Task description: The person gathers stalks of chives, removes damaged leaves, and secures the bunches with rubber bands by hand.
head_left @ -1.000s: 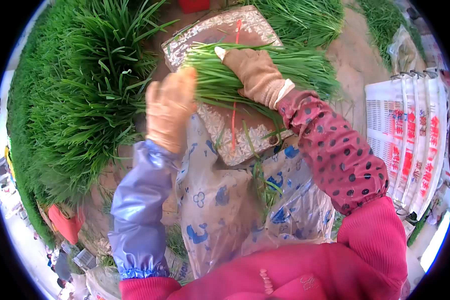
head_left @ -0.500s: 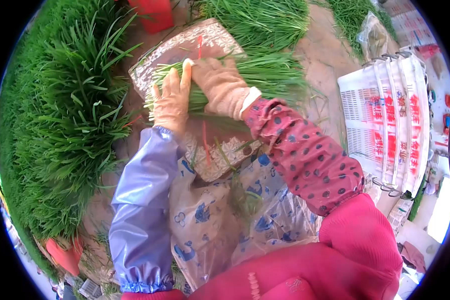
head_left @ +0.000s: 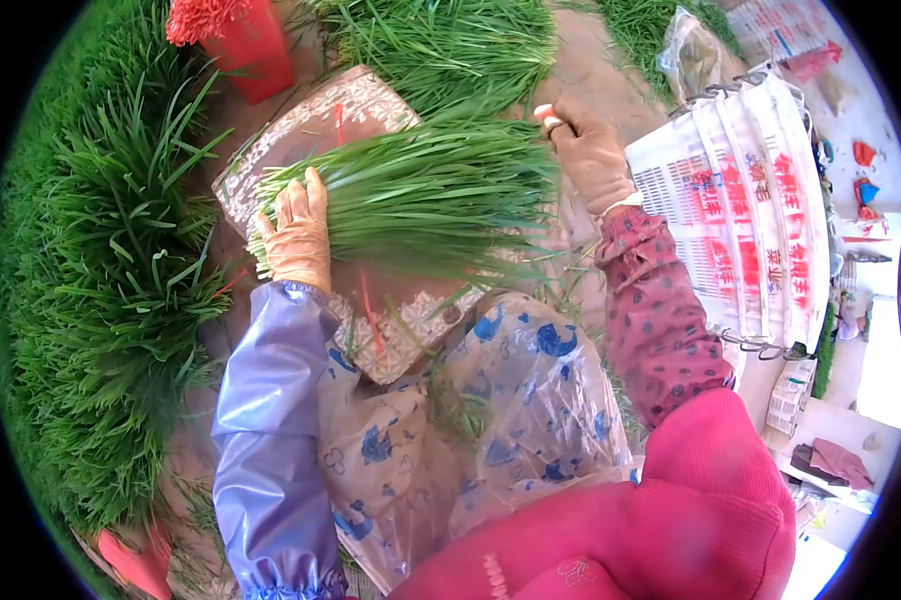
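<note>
A thick bunch of chives (head_left: 431,195) lies across a patterned board (head_left: 396,345), pale stalk ends left and green tips right. My left hand (head_left: 299,240), in a tan glove, is closed over the stalk end, fingers on top and thumb by the cut ends. Past the leaf tips, my right hand (head_left: 586,150) is raised with its gloved fingers curled in. Its palm is hidden, so I cannot make out what, if anything, is in it. Red ties (head_left: 369,310) stick out from under the bunch on both sides.
Tall chives (head_left: 101,290) crowd the left side, and a cut pile (head_left: 451,45) lies beyond the board. A red container (head_left: 256,60) with red ties stands at the back. White crates (head_left: 731,200) are at the right. Printed clear plastic (head_left: 511,400) covers my lap.
My right hand has left the bunch and moved right, past the leaf tips, its fingers now curled. The chives are spread wider. My left hand stays at the stalk ends. The view has shifted.
</note>
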`<act>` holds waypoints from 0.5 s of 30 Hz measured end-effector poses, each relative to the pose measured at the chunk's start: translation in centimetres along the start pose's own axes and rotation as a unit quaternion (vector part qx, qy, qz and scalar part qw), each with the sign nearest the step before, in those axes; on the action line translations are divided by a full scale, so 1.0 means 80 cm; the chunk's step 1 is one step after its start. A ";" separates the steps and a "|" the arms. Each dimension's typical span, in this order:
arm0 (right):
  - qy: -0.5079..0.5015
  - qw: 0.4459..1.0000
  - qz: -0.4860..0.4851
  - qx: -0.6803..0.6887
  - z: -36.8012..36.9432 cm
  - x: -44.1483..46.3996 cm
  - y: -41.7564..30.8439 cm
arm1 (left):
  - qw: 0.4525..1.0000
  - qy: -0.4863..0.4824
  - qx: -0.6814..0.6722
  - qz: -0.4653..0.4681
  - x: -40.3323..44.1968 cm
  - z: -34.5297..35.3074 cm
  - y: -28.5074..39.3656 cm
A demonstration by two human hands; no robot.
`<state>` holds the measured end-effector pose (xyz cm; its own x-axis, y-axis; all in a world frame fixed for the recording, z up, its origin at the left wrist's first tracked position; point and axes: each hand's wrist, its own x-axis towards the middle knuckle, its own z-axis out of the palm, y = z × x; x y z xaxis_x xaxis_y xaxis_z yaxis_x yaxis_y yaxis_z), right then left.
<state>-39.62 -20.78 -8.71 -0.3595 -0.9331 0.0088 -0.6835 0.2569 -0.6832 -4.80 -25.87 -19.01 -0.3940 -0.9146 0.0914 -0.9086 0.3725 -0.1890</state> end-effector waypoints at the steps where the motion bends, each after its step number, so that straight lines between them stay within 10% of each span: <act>1: 0.002 1.000 -0.001 0.001 -0.001 0.002 0.000 | 1.000 0.002 0.001 0.000 0.001 0.002 0.001; 7: -0.166 0.949 -0.051 -0.263 0.048 0.036 -0.013 | 0.997 -0.073 -0.004 0.001 0.000 -0.028 0.001; 9: -0.211 0.965 -0.135 -0.084 0.099 0.062 0.075 | 0.994 -0.098 -0.031 -0.023 0.004 -0.028 0.003; 11: -0.011 0.996 -0.039 -0.074 0.081 0.026 0.005 | 0.989 -0.147 -0.010 -0.026 0.008 -0.033 0.003; 15: -0.001 0.925 0.201 0.323 0.041 0.014 -0.031 | 0.983 -0.185 -0.010 -0.003 0.010 -0.051 -0.001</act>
<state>-36.27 -23.30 -9.39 -0.4995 -0.7963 -0.3412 0.0273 0.3792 -0.9249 -5.62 -25.97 -14.93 -0.3144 -0.9102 -0.2697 -0.9148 0.3663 -0.1700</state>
